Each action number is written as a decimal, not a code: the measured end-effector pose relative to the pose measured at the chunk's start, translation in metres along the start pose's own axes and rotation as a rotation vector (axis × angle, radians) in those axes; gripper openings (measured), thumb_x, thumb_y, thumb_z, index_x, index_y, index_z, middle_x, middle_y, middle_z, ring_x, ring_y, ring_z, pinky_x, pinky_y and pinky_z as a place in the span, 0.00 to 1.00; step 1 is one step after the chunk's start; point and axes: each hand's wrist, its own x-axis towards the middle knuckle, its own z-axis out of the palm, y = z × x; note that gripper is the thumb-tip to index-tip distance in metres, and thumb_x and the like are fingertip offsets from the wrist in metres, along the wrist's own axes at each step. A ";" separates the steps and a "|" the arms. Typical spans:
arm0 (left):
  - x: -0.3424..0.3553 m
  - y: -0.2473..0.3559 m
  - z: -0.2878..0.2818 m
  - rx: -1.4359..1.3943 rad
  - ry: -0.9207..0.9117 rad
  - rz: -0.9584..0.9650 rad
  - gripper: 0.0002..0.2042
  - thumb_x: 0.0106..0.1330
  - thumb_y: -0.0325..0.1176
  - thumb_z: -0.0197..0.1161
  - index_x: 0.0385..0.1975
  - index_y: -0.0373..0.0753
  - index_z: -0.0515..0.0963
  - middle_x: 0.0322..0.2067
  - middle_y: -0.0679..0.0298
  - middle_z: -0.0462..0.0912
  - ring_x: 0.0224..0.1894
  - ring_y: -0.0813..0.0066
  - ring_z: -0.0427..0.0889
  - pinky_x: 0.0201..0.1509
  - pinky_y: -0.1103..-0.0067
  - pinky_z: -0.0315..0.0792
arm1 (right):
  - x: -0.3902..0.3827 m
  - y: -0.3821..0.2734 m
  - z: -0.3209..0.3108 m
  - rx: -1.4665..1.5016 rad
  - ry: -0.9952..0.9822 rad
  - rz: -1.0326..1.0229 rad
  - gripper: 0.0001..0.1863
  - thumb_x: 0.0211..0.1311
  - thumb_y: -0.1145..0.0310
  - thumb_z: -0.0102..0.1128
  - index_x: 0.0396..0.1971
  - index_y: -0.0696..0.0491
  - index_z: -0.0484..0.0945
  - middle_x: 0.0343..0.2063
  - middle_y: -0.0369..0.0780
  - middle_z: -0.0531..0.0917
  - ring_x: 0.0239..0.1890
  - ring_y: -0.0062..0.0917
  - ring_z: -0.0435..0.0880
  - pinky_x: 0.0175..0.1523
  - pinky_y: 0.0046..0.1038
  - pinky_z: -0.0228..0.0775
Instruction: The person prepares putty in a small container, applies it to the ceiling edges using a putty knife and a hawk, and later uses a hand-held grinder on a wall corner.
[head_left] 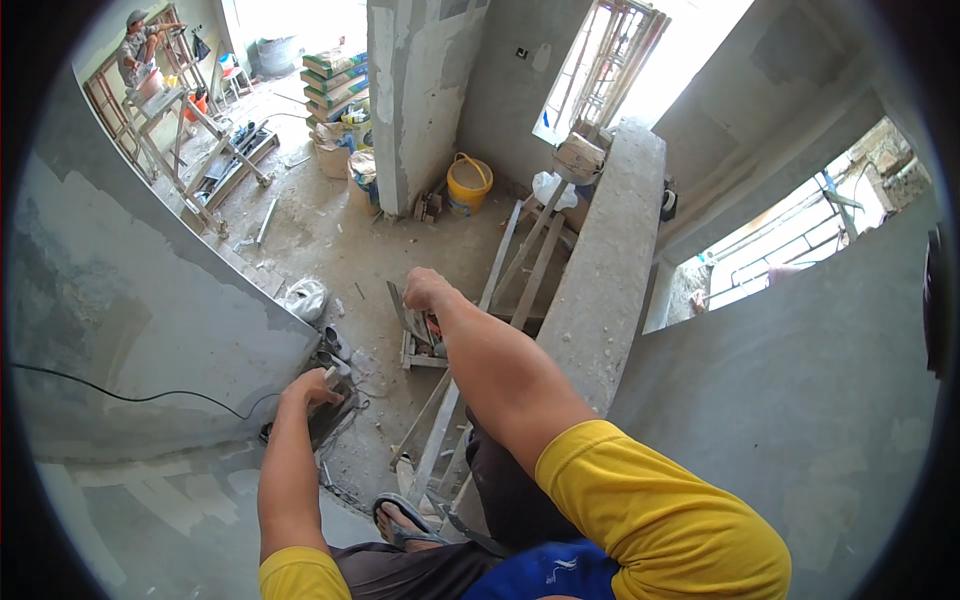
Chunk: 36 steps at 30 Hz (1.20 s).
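Observation:
My right hand [428, 289] is a closed fist, reached out over the floor ahead of me. Beside it shows a flat grey trowel blade [408, 315]; its handle is hidden in the fist. Lower and to the left, near the wall end, my left hand [313, 386] curls around a tool with a pale grip [333, 377]. A dark flat surface [333, 418] lies just below those fingers, and I cannot tell whether it belongs to the tool.
A dusty plank [612, 250] on wooden supports runs beside my right arm. Below stand a wooden box of tools [424, 358], a yellow bucket [467, 183] and stacked bags [335, 85]. A black cable [140, 399] crosses the left wall. Another person [140, 45] works far left.

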 end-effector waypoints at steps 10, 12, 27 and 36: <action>0.002 -0.002 0.002 0.012 0.011 -0.010 0.32 0.48 0.44 0.75 0.50 0.32 0.73 0.48 0.49 0.80 0.50 0.54 0.79 0.54 0.67 0.71 | 0.007 0.001 0.003 -0.032 0.025 -0.013 0.18 0.56 0.72 0.55 0.48 0.56 0.80 0.53 0.49 0.79 0.57 0.43 0.76 0.58 0.36 0.71; 0.002 -0.001 0.001 0.004 -0.005 -0.019 0.32 0.48 0.45 0.75 0.50 0.32 0.73 0.48 0.49 0.80 0.50 0.54 0.79 0.54 0.67 0.71 | 0.006 0.002 0.004 -0.027 0.017 -0.013 0.18 0.56 0.71 0.55 0.48 0.56 0.80 0.53 0.49 0.79 0.57 0.42 0.76 0.58 0.36 0.71; 0.021 -0.019 0.011 0.004 0.014 0.027 0.32 0.48 0.45 0.76 0.50 0.34 0.74 0.47 0.50 0.81 0.49 0.54 0.80 0.53 0.67 0.71 | 0.003 -0.001 0.002 -0.018 0.000 -0.020 0.18 0.56 0.70 0.56 0.47 0.56 0.80 0.53 0.49 0.78 0.57 0.43 0.76 0.59 0.36 0.70; 0.015 -0.011 0.007 -0.008 0.011 0.006 0.31 0.47 0.45 0.76 0.49 0.33 0.74 0.47 0.50 0.81 0.49 0.55 0.80 0.53 0.67 0.71 | 0.006 0.002 0.004 -0.020 0.025 -0.006 0.18 0.56 0.71 0.55 0.47 0.55 0.80 0.53 0.49 0.79 0.57 0.43 0.76 0.58 0.36 0.71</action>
